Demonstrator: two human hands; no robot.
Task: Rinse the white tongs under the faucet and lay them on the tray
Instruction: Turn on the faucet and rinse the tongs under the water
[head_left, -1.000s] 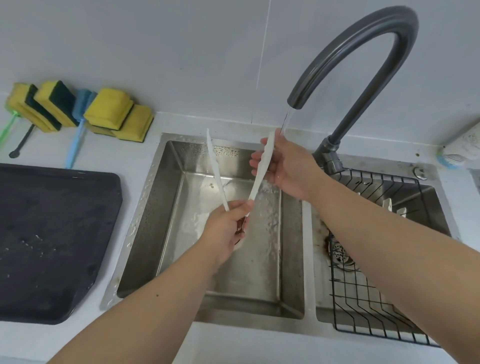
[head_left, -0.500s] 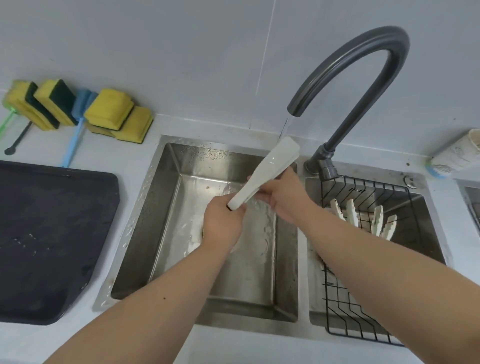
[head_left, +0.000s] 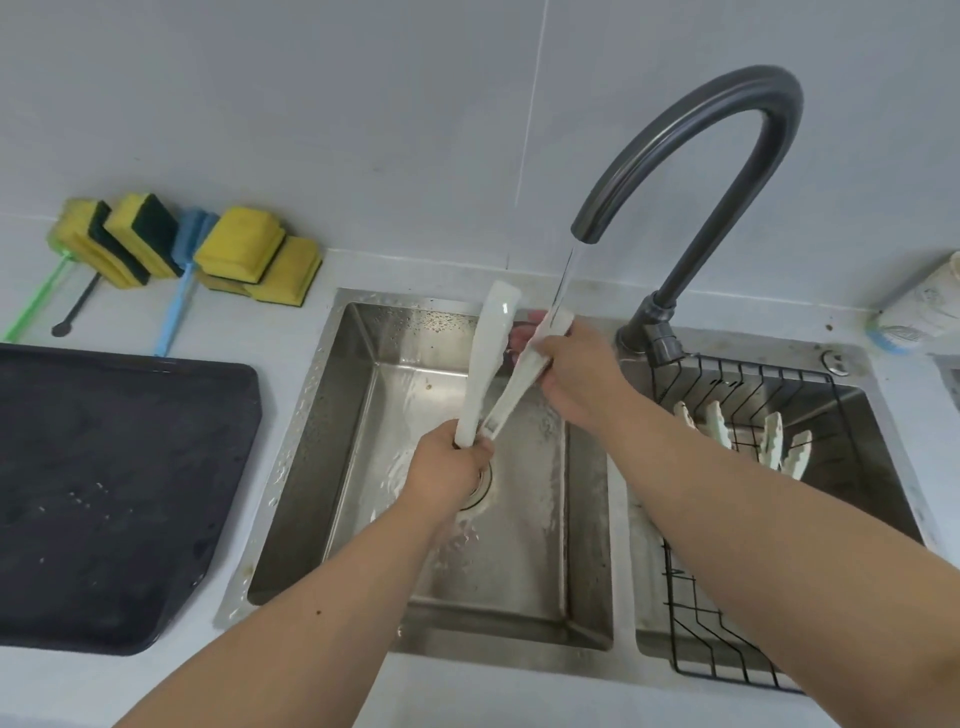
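Note:
I hold the white tongs (head_left: 485, 364) over the left sink basin (head_left: 358, 431), their two arms spread in a V. My left hand (head_left: 447, 470) grips the hinge end at the bottom. My right hand (head_left: 576, 371) is wrapped around the tip of the right arm. A thin stream of water falls from the dark grey faucet (head_left: 691, 156) onto that right arm beside my right hand. The left arm of the tongs points up, free of the water. The black tray (head_left: 104, 493) lies on the counter to the left, wet with droplets.
More white tongs (head_left: 748, 436) stand in a black wire rack (head_left: 727, 623) in the right basin. Yellow sponges (head_left: 244, 254) and long-handled brushes (head_left: 176, 312) lie against the wall behind the tray. A paper cup (head_left: 919, 306) lies at the far right.
The tongs were pressed together half a second ago; now their arms are spread again, and my right hand holds the right arm under the stream.

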